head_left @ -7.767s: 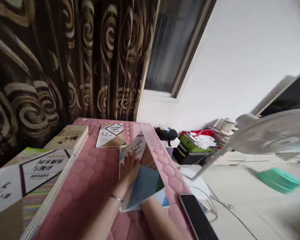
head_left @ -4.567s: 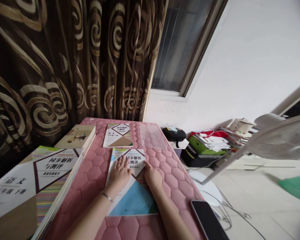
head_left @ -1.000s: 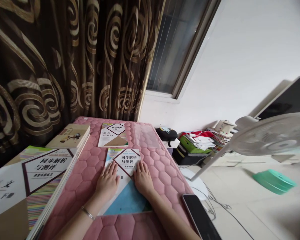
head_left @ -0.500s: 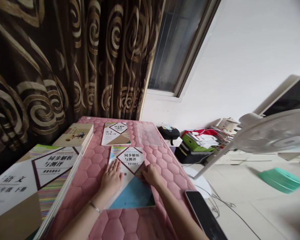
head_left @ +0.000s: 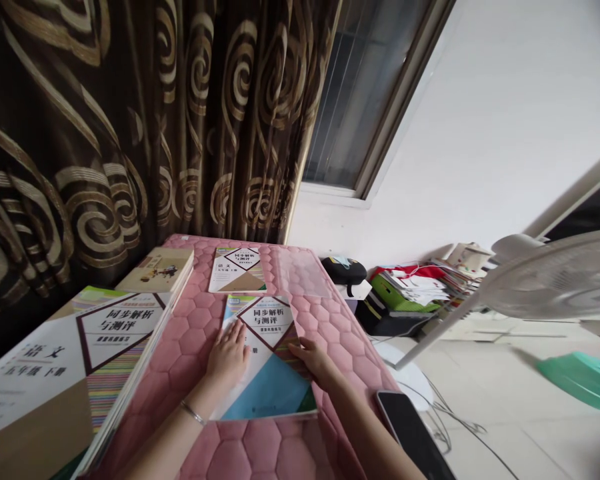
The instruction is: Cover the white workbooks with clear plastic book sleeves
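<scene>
A workbook (head_left: pixel 267 383) with a white, blue and striped cover lies flat in front of me on the pink quilted mat. A thin translucent edge shows at its lower left. My left hand (head_left: pixel 229 357), with a silver bracelet at the wrist, rests flat on the left side of the cover, fingers stretched out. At the right edge, my right hand (head_left: pixel 315 361) touches the cover with its fingertips, fingers slightly bent and apart. Just beyond lies a similar, smaller-looking workbook (head_left: pixel 239 270). Beside that one is a clear plastic sheet (head_left: pixel 304 272).
At left stands a stack of workbooks (head_left: pixel 45 393), with a tan book (head_left: pixel 155 269) behind it. A phone (head_left: pixel 413 433) lies at the mat's right edge. Beyond are a black case (head_left: pixel 344 269), a white fan (head_left: pixel 555 277) with cables, and a green stool (head_left: pixel 580 380). A patterned curtain (head_left: pixel 220 120) hangs behind.
My right hand has shifted slightly along the workbook's right edge, and more of its lower right corner shows. My left hand stays on the cover. The view has turned slightly left.
</scene>
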Demonstrator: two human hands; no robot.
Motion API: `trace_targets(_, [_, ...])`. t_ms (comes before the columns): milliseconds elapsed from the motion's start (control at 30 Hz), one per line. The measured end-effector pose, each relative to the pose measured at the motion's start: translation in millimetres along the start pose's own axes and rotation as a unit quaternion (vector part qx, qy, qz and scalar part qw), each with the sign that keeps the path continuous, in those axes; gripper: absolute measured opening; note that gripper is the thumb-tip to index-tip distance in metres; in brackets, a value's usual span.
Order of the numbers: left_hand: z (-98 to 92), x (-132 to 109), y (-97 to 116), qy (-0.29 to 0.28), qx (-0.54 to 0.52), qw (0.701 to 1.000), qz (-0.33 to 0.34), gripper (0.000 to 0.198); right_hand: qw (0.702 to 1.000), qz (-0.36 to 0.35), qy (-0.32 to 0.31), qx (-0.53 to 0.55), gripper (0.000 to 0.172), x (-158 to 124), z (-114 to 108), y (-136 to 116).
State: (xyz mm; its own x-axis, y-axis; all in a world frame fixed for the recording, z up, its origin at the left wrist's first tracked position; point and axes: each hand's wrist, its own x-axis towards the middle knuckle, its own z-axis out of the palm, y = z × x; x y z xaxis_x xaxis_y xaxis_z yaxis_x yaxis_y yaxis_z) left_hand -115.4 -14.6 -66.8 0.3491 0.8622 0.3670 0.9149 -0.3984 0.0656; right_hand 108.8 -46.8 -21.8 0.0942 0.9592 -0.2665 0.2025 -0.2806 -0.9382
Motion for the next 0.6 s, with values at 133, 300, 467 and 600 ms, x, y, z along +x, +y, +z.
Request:
trace_targets(133, [-31.1,29,7,-0.002,0.007,1.0,-0.015,0.06,1.0,-0.001,-0.022,-0.001,0.013,2,-5,-34])
trace_targets(300, [-95.7,93,8,0.072,0.021,0.993,0.093,0.079,0.963,-0.141,-0.022,-0.23,0.012,0,-24,-117])
trace_targets(467, [-160.2,131,-7,0.212,0.011,0.97,0.119,0.064,0.802,-0.347,0.066,-0.482,0.023,-16,-46,-186])
trace_targets(600, [-182.6,113,-11,0.319,0.024,0.945,0.063,0.039,0.649,-0.379,0.139,-0.645,0.033,-27,-48,-178])
